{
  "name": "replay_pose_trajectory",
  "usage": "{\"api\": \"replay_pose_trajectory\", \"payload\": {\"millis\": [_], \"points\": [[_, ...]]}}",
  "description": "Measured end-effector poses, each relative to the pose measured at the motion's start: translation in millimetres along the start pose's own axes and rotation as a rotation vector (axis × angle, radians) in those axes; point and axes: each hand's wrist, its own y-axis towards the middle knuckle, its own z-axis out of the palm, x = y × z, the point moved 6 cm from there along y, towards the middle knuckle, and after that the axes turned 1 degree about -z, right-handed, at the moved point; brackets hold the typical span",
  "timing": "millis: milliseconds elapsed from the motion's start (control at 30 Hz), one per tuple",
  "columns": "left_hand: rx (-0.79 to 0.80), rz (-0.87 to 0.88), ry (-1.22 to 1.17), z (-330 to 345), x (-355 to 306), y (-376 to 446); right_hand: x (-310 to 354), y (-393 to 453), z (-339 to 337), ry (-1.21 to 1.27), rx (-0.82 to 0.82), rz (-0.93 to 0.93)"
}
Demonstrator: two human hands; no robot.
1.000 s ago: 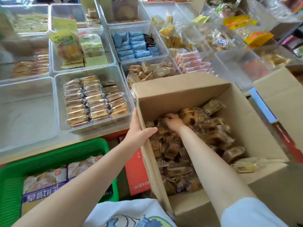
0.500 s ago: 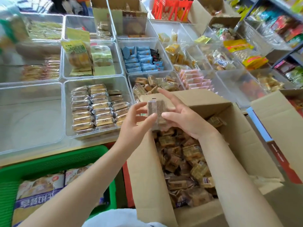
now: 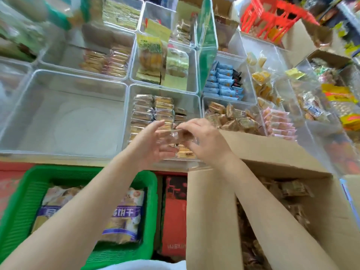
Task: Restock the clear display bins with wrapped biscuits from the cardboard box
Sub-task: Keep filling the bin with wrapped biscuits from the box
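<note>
Head view: wrapped biscuit, a small brown piece in clear, crinkled film, blurred by motion, held above the near edge of a clear display bin partly filled with neat rows of similar packets. Left hand cupped at the packet's left side, fingers partly curled, thumb up against the wrapper; right hand closed over its right end, fingertips pinching the film. Both hands thus clamped on the one packet, meeting over the bin's front. Cardboard box at lower right, flaps open, more brown wrapped pieces loose inside, right forearm crossing its rim. To the left of the filled bin, a larger clear bin with a bare floor. To its right, another bin of jumbled tan packets, with blue packets in the bin behind. Below the counter edge, a green basket holding purple-labelled bags, and a red carton between basket and box.
</note>
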Motion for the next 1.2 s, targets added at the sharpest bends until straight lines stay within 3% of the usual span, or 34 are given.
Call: {"api": "replay_pose_trajectory", "payload": {"millis": [67, 133, 233, 367, 567, 700, 967, 1200], "points": [[-0.180, 0.093, 0.172, -24, -7, 13, -14, 22, 7, -0.056, -0.023, 0.049], [-0.366, 0.268, 0.538, -49, -14, 27, -35, 47, 17, -0.154, 0.001, 0.135], [-0.365, 0.396, 1.143, -71, 0, 46, -65, 77, 39, -0.304, 0.089, 0.274], [-0.350, 0.384, 1.577, -85, 26, 63, -83, 99, 74, -0.571, 0.250, 0.322], [-0.384, 0.416, 1.700, -83, 30, 66, -94, 110, 120, -0.687, 0.406, 0.338], [-0.393, 0.408, 1.732, -83, 32, 67, -100, 109, 135, -0.583, 0.460, 0.319], [-0.401, 0.392, 1.749, -84, 33, 69, -120, 105, 124, -0.307, 0.362, 0.419], [-0.414, 0.407, 1.794, -84, 35, 70, -127, 100, 141, -0.201, 0.603, 0.547]]}}
